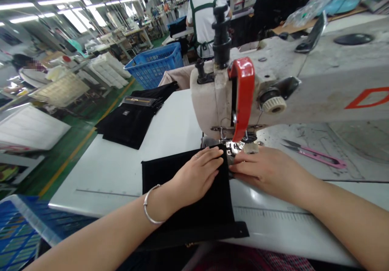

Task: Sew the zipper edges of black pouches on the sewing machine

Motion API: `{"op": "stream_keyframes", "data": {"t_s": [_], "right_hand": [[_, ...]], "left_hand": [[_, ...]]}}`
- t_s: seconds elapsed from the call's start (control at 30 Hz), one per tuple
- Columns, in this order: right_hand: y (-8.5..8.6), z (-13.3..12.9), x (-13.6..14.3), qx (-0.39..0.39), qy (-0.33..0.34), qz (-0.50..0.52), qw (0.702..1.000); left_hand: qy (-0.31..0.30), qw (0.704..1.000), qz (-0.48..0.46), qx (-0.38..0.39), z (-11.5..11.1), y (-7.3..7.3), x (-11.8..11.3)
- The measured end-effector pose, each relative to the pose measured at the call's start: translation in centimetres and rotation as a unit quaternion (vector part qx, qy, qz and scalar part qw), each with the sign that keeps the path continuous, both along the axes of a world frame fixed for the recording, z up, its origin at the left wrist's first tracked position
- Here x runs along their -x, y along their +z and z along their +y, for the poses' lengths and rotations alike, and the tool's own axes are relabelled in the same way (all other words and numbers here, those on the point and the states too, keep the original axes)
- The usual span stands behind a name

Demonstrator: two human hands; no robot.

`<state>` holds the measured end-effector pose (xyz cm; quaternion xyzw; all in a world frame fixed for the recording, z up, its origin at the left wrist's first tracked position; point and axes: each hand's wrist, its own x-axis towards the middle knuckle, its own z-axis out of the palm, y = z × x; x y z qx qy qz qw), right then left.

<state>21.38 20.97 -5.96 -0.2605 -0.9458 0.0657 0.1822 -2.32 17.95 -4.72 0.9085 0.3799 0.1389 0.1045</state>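
A black fabric panel (188, 206) lies on the white sewing table (121, 173), its upper right corner beside the presser foot (234, 147) of the sewing machine (209, 100). My left hand (197, 173) rests flat on the panel, fingers stretched towards its right edge. A silver bangle circles that wrist. Just right of the panel, my right hand (261, 169) reaches beside the presser foot, thumb and fingers bent; its fingertips are near the panel's edge, and whether they pinch anything is unclear.
Pink-handled snips (322, 155) lie on the machine bed at right. Stacked black pieces (130, 117) sit at the table's far left. A blue basket (156, 64) stands behind, another blue basket (27, 226) at lower left. A person in a green-strapped apron (206, 15) stands beyond the machine.
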Motion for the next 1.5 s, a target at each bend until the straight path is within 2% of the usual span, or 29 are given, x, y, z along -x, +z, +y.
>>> {"op": "stream_keyframes", "data": {"t_s": [0.07,0.2,0.4,0.47,0.53,0.63,0.7,0.77,0.83,0.97,1.03,1.1,1.23,1.33,1.5], "right_hand": [[0.3,-0.3,0.1,0.003,-0.001,-0.001,1.000],[0.3,-0.7,0.4,-0.004,0.010,0.005,1.000],[-0.1,-0.7,0.7,0.006,-0.025,-0.007,1.000],[0.3,-0.6,0.5,0.049,-0.024,0.002,0.999],[0.8,-0.5,0.1,0.131,0.007,0.029,0.991],[1.7,-0.8,-0.6,0.262,0.093,0.025,0.960],[2.0,-1.2,-0.8,0.291,0.139,-0.006,0.947],[2.2,-1.7,-0.9,0.282,0.165,-0.020,0.945],[2.2,-2.1,-0.8,0.271,0.180,-0.015,0.945],[2.4,-2.4,-0.9,0.260,0.200,-0.012,0.945],[2.5,-2.5,-0.9,0.259,0.194,-0.009,0.946],[2.6,-2.5,-0.9,0.255,0.156,0.012,0.954],[1.9,-2.4,-0.5,0.173,0.069,0.069,0.980],[0.8,-2.2,-0.1,0.126,0.063,0.063,0.988],[0.1,-1.8,-0.1,0.103,0.049,0.064,0.991]], "left_hand": [[0.003,1.000,-0.010,-0.025,-0.6,-0.6,-0.4],[0.004,0.999,-0.002,-0.045,-1.0,-0.6,-1.0],[-0.017,0.998,-0.013,-0.063,1.2,-0.9,-0.3],[-0.020,0.999,0.003,-0.049,1.9,-0.6,0.0],[-0.016,0.999,0.032,-0.008,1.7,0.3,0.2],[-0.014,0.996,0.053,0.074,-0.7,2.3,0.3],[-0.024,0.992,0.045,0.113,-3.3,3.2,0.2],[-0.023,0.992,0.030,0.121,-5.8,3.4,0.0],[-0.004,0.994,0.019,0.107,-7.6,2.9,-0.3],[0.015,0.998,0.019,0.060,-9.0,1.1,-0.9],[0.016,0.999,0.029,0.035,-9.1,0.6,-1.2],[0.012,0.999,0.044,0.012,-9.0,0.5,-1.4],[-0.007,0.998,0.061,-0.015,-8.4,0.7,-1.5],[-0.010,0.998,0.056,-0.021,-7.6,0.6,-1.3],[-0.024,0.999,0.037,-0.025,-5.4,0.2,-0.9]]}}
